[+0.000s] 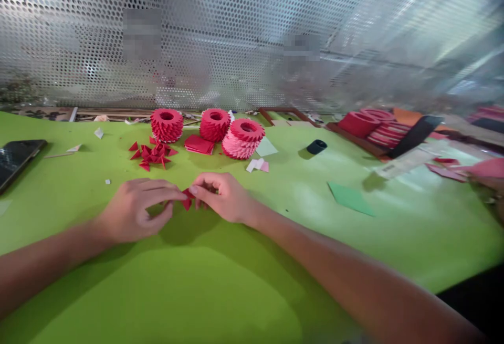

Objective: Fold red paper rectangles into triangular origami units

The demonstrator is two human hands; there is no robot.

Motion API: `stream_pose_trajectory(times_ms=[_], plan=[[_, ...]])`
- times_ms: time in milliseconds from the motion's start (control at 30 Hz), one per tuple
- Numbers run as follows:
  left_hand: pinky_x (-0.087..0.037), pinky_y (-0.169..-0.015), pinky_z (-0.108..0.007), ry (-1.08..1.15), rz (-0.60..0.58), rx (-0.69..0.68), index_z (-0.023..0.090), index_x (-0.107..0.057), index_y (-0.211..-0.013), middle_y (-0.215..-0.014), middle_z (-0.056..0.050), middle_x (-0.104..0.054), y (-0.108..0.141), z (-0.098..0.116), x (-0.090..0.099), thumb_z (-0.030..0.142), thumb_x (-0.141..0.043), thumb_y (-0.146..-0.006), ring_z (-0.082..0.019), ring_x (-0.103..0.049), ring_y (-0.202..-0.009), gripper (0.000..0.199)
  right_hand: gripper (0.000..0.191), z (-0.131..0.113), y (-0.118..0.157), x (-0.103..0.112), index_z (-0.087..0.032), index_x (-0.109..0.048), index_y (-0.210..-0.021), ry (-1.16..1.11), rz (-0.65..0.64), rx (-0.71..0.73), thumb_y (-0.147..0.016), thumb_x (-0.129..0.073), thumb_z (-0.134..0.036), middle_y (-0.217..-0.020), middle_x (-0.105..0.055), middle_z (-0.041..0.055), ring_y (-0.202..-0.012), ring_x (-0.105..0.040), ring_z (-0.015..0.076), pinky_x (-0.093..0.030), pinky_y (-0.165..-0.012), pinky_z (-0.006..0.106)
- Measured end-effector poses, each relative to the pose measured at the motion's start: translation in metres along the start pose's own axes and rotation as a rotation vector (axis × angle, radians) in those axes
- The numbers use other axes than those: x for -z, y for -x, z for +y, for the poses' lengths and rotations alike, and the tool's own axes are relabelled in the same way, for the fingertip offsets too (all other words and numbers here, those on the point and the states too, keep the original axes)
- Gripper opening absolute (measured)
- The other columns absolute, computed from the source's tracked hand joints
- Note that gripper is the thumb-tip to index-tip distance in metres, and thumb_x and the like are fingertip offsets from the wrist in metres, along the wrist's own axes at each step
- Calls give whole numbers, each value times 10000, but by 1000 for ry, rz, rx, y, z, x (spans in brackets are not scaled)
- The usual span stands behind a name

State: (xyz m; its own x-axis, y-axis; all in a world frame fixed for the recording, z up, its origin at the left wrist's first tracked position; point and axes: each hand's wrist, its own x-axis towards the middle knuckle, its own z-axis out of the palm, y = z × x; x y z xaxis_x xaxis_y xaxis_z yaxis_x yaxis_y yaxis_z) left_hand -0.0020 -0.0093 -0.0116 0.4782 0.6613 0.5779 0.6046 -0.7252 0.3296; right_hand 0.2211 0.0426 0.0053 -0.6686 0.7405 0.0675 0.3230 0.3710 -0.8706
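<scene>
A small folded red paper piece (pixel 187 201) is pinched between both hands over the green table (pixel 165 291). My left hand (pixel 139 208) touches its left side with the index fingertip, the thumb lying below. My right hand (pixel 221 196) grips its right side between thumb and fingers. Just beyond the hands lies a loose pile of red folded triangles (pixel 154 154). To the right of the pile rests a stack of red paper (pixel 199 144). Behind stand ring-shaped paper pieces: a red one (pixel 167 126), a second red one (pixel 215 125) and a pink one (pixel 243 139).
A phone (pixel 19 160) lies at the far left. A dark cylinder (pixel 317 147), a green sheet (pixel 350 198) and white and pink scraps (pixel 258 165) lie to the right. Further right, a tray (pixel 356 141) holds red rolls. A perforated metal sheet (pixel 236 34) rises behind.
</scene>
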Motion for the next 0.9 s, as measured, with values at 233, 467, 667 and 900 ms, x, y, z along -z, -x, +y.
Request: stream_pose_trajectory(times_ms=[233,467,667,900], plan=[[-374,-442,-206,224,-183,359,153,-681,-834,-648,-2,-656,-13,8,2,412,-493,-962,-111,-539,-498,345,296,-3,2,-7,-154,-650,-869,-136,15,30,-954,-542,-416,-720,-687,26,-566,-543,103,-404,-524,223],[-329,-460,-203,384,-210,422,158,-591,-710,-574,26,-523,-13,3,2,425,-457,-971,-101,-464,-495,396,251,-3,2,-8,-155,-675,-879,-189,-39,-4,-889,-650,-405,-735,-683,21,-617,-568,110,-418,-563,225],[-342,-469,-215,451,-297,434,158,-605,-747,-595,18,-534,-12,1,3,424,-448,-972,-110,-484,-512,382,251,-4,1,-7,-160,-659,-793,-240,-79,-48,-870,-670,-398,-730,-692,27,-617,-568,113,-407,-557,228],[-365,-490,-216,535,-330,465,158,-584,-733,-607,20,-527,-13,-1,4,431,-453,-963,-110,-486,-529,381,261,-2,0,-6,-164,-645,-803,-263,-122,-70,-879,-654,-414,-736,-696,24,-628,-583,115,-447,-586,233]])
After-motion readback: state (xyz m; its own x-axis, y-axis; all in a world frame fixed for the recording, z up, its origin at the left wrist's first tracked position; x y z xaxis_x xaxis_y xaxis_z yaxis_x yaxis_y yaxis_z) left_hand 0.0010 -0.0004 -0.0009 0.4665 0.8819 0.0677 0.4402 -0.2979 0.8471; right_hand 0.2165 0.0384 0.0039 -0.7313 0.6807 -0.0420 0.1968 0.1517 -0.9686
